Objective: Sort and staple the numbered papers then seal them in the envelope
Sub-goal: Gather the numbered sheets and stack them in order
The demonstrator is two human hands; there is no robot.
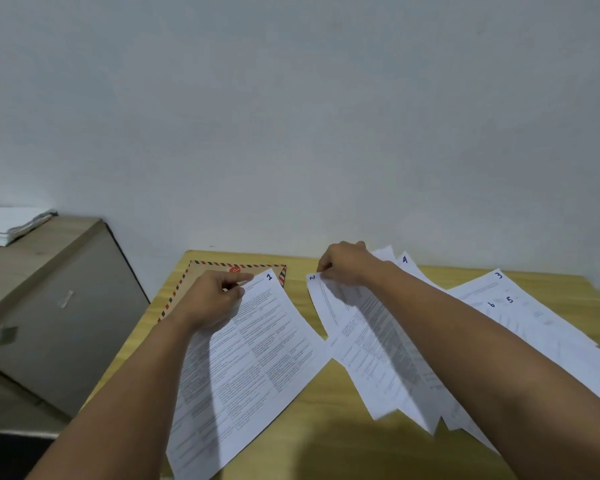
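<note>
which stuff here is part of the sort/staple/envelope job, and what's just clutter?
Job:
- sheet 1, under left hand
- sheet 2, pinched by right hand
- sheets 3-6, fanned at right
- envelope, under sheet 1

Clutter:
- grey cabinet
- paper pile on it

No stapler visible.

Between the left hand (215,299) and the right hand (343,265) a strip of bare worktop (298,271) runs back to the wall (291,133), which closes off reach beyond both hands. Near the person, below the sheets, the worktop is bare. Left of the left hand lies an envelope (201,271), then a grey cabinet (59,306); right of the right hand, overlapping papers (534,323) cover the surface.
</note>
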